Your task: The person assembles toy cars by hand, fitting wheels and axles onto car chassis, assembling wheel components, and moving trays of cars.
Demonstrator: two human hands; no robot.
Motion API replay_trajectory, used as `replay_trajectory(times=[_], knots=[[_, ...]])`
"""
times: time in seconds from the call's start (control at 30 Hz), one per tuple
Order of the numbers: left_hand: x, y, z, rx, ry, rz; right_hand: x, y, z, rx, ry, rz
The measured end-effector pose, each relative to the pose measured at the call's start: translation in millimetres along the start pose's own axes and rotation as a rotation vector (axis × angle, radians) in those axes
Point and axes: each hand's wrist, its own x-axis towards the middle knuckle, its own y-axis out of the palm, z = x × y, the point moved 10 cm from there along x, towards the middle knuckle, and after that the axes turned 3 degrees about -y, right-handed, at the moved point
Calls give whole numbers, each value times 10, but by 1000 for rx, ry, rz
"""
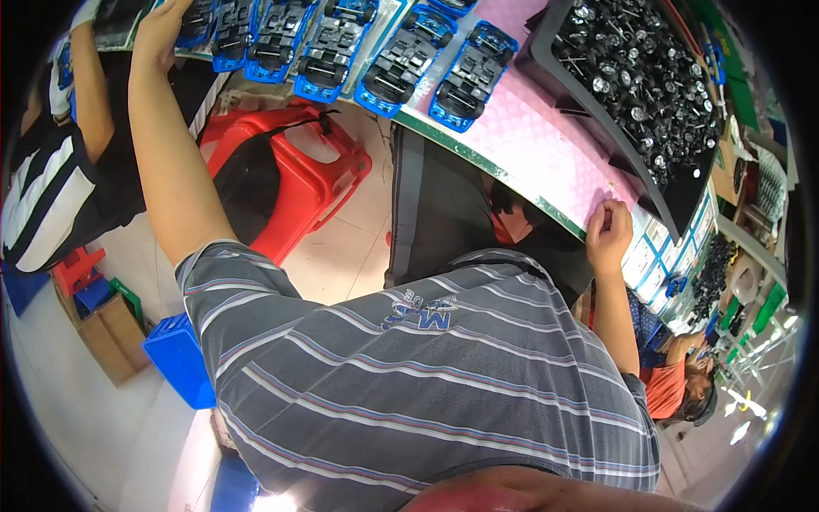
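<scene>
Several blue toy cars point(473, 77) lie upside down in a row along the table's near edge, their black undersides and wheels showing. My left hand point(159, 36) reaches to the far left end of that row, beside a blue car point(198, 24). Its fingers run into the upper rim of the picture, so their grip is hidden. At the right, my right hand point(609, 235) rests at the table edge with its fingers curled in. Whatever may be inside them does not show. Just beyond it stands a black tray point(589, 128) full of small black wheels with silver hubs and axles point(640, 85).
Pink matting covers the tabletop point(537, 158), which has a green edge. A red plastic chair point(320, 183) stands below the table. Another person's arm point(92, 90) is at the left, and a person in orange point(674, 384) at the far right. A blue bin point(181, 358) sits on the floor.
</scene>
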Motion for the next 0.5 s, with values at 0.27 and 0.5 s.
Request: replay_trajectory(times=[0.27, 0.5], knots=[[-21, 118, -95, 187, 104, -96, 7, 18, -12, 13, -8, -20], [-383, -69, -281, 407, 204, -362, -13, -33, -83, 58, -16, -55]])
